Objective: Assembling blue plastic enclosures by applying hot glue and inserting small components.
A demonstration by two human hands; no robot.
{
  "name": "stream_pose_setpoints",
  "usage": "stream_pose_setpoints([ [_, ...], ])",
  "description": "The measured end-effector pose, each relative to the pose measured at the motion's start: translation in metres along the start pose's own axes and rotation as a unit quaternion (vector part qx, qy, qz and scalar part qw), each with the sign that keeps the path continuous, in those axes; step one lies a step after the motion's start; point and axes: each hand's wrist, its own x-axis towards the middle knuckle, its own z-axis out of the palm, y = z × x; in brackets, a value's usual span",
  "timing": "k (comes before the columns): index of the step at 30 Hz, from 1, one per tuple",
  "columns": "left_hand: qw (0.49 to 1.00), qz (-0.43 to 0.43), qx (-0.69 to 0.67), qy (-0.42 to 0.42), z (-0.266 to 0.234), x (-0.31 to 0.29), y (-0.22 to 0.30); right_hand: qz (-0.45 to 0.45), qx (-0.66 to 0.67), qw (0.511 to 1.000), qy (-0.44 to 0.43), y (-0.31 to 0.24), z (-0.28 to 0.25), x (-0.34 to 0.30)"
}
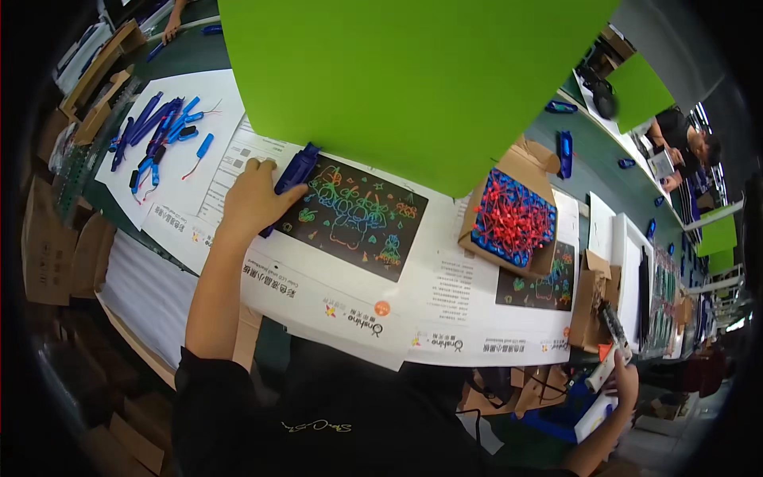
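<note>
My left hand (258, 199) grips a long dark blue plastic piece (296, 171) on the printed white sheets, its thumb lying across the piece. Beside it, a black panel with colourful line drawings (358, 215) is printed on the sheet. At the lower right, my right hand (625, 380) is closed around a white glue gun (608, 367) with an orange part. Its front end lies near a small cardboard box (592, 306). An open cardboard box (470, 237) on the sheets holds many blue cylinders with red wires (515, 219).
A large green panel (405, 79) rises across the table in front of me. At left, blue cells with wires (205, 145) and dark blue plastic pieces (143, 123) lie on white paper. Trays of green boards (662, 306) stand at right. A co-worker (687, 139) sits at the far right.
</note>
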Motion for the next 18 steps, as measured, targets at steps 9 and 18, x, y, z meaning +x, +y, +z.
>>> stream_pose_setpoints([
  [9,0.914,-0.051,-0.386,-0.11,-0.002,-0.016,0.017,-0.02,0.174,0.982,-0.068,-0.023,0.027,-0.022],
  [18,0.46,-0.145,-0.747,-0.457,0.05,-0.091,0.163,-0.168,0.339,0.923,-0.075,-0.046,0.012,-0.059],
])
